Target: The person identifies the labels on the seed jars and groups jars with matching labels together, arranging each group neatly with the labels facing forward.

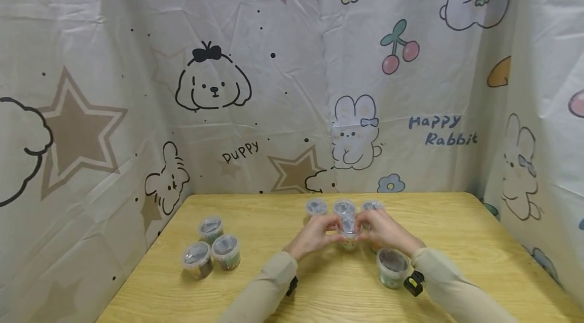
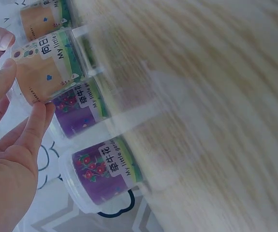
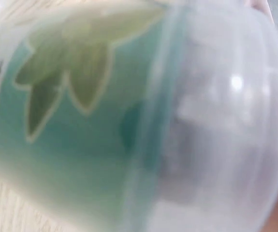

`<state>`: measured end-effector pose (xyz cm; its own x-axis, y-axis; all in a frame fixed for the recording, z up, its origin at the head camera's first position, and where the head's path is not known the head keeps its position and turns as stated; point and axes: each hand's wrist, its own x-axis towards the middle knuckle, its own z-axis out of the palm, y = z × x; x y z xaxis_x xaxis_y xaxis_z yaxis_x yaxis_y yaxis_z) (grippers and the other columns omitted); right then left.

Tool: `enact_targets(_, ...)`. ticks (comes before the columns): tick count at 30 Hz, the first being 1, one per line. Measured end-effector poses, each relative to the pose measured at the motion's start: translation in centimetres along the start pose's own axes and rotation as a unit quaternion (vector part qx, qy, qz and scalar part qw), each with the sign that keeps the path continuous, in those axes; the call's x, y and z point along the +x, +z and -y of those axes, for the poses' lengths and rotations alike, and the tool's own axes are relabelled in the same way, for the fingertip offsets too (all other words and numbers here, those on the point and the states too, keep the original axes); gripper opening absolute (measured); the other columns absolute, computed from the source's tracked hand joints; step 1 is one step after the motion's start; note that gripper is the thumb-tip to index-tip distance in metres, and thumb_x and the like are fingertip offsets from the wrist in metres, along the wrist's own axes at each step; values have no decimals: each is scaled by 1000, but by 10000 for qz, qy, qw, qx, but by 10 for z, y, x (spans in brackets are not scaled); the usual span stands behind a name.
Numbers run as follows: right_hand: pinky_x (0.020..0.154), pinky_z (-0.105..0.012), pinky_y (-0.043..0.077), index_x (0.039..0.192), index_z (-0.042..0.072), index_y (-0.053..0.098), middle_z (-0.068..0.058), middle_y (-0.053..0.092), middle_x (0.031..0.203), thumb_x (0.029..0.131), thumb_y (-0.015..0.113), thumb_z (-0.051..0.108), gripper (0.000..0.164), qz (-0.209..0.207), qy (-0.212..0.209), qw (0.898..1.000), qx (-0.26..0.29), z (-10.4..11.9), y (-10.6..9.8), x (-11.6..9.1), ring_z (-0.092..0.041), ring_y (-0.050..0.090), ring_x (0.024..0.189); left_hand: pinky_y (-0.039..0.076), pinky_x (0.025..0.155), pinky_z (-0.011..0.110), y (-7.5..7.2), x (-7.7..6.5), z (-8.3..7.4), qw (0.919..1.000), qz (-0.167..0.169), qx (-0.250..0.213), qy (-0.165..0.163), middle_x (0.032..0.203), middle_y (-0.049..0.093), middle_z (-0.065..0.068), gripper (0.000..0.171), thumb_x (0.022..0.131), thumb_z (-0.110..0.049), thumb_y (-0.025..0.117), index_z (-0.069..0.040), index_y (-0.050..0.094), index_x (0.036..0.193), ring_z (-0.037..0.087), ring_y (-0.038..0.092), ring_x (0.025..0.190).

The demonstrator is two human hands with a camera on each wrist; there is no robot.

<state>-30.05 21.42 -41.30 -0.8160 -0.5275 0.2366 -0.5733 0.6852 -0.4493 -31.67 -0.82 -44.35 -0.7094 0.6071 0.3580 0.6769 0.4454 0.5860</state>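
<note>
Between both hands is a small clear-lidded plastic tub (image 1: 349, 243) with an orange "My little garden" label (image 2: 47, 72). My left hand (image 1: 315, 234) grips it from the left, thumb and fingers at its lid end. From the right, my right hand (image 1: 385, 229) holds the same tub at its lid. Just behind stand tubs with purple labels, the left one (image 1: 317, 206) and the middle one (image 1: 344, 206). A further lidded tub (image 1: 372, 205) is partly hidden by the right hand. A green tub with a leaf picture (image 3: 80, 145) fills the right wrist view.
Near my right wrist sits the green tub (image 1: 392, 273). Three more tubs cluster on the left: a rear one (image 1: 211, 231), a front one (image 1: 197, 262) and a right one (image 1: 225, 254). The wooden table (image 1: 274, 292) ends at a printed curtain (image 1: 292, 84).
</note>
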Motion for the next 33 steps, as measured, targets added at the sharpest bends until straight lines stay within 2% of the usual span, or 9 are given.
enact_targets(6, 70, -25, 47, 74, 20, 64, 11, 62, 78, 73, 86, 16, 23, -63, 4, 9998, -184, -1, 3, 0, -14, 56, 77, 54, 91, 18, -1, 2, 0, 9998, 145, 145, 29, 99, 71, 3, 17, 82, -15, 78, -9, 64, 89, 16, 68, 105)
enact_targets(12, 66, -23, 47, 75, 19, 63, 10, 62, 78, 73, 85, 16, 23, -6, 52, 10000, -77, 2, 3, 4, -18, 58, 78, 55, 91, 22, -5, 4, 0, 9997, 179, 124, -79, 96, 70, 1, 17, 81, -14, 79, -10, 64, 89, 15, 67, 105)
enact_targets(21, 67, -22, 48, 77, 19, 63, 9, 63, 80, 73, 85, 17, 22, 110, 138, 9998, -78, 4, 6, 1, -16, 58, 79, 55, 92, 21, -1, -1, 5, 9995, 276, 101, -118, 99, 70, 1, 17, 82, -14, 79, -10, 63, 90, 14, 67, 107)
enact_targets(26, 66, -22, 47, 77, 18, 64, 8, 63, 79, 74, 85, 19, 22, 95, 97, 9999, 7, 6, 4, 2, -20, 59, 79, 55, 93, 24, -4, -1, 5, 9995, 268, -79, -173, 99, 69, 3, 17, 82, -11, 79, -9, 63, 89, 17, 67, 107)
enact_targets(33, 67, -22, 47, 76, 18, 64, 8, 64, 78, 74, 85, 21, 22, 124, 210, 9997, 76, 4, 5, -1, -21, 59, 79, 54, 93, 20, -2, -1, 5, 9978, 393, -402, -365, 100, 68, 3, 17, 82, -8, 79, -10, 65, 91, 17, 67, 107)
